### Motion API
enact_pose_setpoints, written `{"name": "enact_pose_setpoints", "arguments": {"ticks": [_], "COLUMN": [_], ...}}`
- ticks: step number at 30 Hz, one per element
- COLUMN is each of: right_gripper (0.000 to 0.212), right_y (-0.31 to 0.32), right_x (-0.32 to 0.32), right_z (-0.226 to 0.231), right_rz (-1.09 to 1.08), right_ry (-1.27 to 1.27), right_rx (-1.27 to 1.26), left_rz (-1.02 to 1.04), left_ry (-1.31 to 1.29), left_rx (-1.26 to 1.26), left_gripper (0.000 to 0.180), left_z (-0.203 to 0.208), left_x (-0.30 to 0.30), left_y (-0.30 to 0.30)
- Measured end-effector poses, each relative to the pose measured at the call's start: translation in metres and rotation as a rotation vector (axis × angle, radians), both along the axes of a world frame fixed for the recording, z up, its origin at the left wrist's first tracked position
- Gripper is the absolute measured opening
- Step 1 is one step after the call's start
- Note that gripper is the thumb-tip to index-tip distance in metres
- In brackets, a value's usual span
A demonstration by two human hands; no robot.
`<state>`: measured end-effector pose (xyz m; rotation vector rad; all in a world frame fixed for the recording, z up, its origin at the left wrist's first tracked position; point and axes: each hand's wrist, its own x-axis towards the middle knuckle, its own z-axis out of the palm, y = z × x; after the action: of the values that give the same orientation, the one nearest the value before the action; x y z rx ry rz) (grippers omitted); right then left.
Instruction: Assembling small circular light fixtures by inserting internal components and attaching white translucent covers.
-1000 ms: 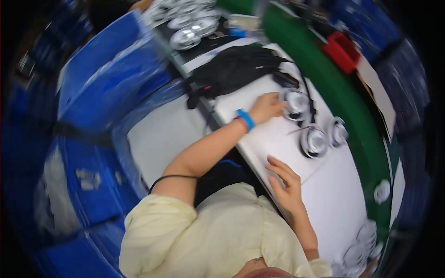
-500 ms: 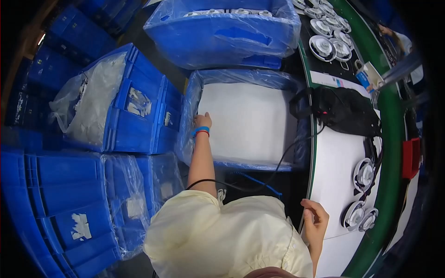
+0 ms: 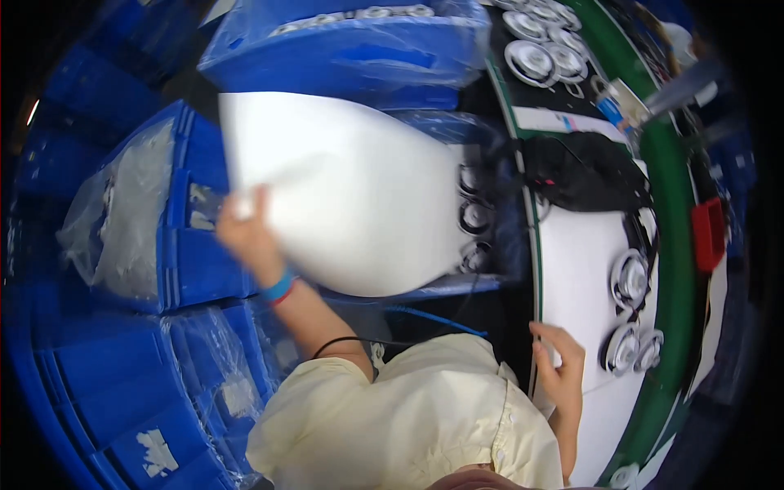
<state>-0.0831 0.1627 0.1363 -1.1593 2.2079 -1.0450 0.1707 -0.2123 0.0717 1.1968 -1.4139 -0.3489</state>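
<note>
A large white sheet (image 3: 351, 188) is pinched at its left edge by my left hand (image 3: 249, 233), which is blurred by motion. The sheet bows upward over a plastic-lined blue bin (image 3: 457, 122). Past its right edge, several round silver-and-black parts (image 3: 474, 216) show inside the bin; the sheet hides the rest. Beside the bench edge, my right hand (image 3: 562, 363) is open, with its fingers loosely bent and a gap to the thumb. The nearest things to it are round white parts (image 3: 622, 347) on the white bench top (image 3: 572, 286).
A second blue bin (image 3: 351, 65) with round parts stands beyond. Blue crates (image 3: 204, 237) with clear plastic bags are stacked on the left. A black cloth-like bundle (image 3: 584, 171) and a red tray (image 3: 708, 234) lie along the right. A black cable (image 3: 359, 339) crosses near my left arm.
My left hand has lifted the white sheet's left side and drawn it leftward, uncovering round parts at the bin's right side. My right hand stays by the bench. The view has shifted slightly.
</note>
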Motion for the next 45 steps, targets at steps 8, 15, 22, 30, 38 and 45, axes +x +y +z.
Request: {"name": "enact_pose_setpoints", "arguments": {"ticks": [8,15,22,30,38,45], "right_gripper": [0.026,0.076,0.071,0.037,0.042,0.031], "right_y": [0.014,0.033,0.183,0.267,0.319,0.369], "right_x": [-0.013,-0.045,-0.046,0.064,0.218,0.474], "right_z": [0.026,0.073,0.096,0.061,0.025,-0.075], "right_rz": [0.036,-0.309,-0.560,-0.911,-1.380,-2.260], "right_ry": [0.082,-0.062,-0.351,-0.172,0.217,0.842], "right_rx": [-0.135,-0.841,-0.959,-0.561,-0.711,-1.442], "left_rz": [-0.206,-0.564,-1.521,-1.871,-1.903,-1.809], "left_ry": [0.785,-0.134,0.721,1.512,-0.045,-0.185], "left_rx": [-0.340,-0.451,0.278,-0.889,-0.262,-1.113], "left_gripper": [0.050,0.061,0.053,0.036,0.048,0.045], "left_z": [0.112,0.021,0.083,0.085,0.118,0.108], "left_x": [0.020,-0.014,-0.248,-0.426,-0.364,-0.369], "left_y": [0.034,-0.061,0.042,0.154,0.295,0.325]}}
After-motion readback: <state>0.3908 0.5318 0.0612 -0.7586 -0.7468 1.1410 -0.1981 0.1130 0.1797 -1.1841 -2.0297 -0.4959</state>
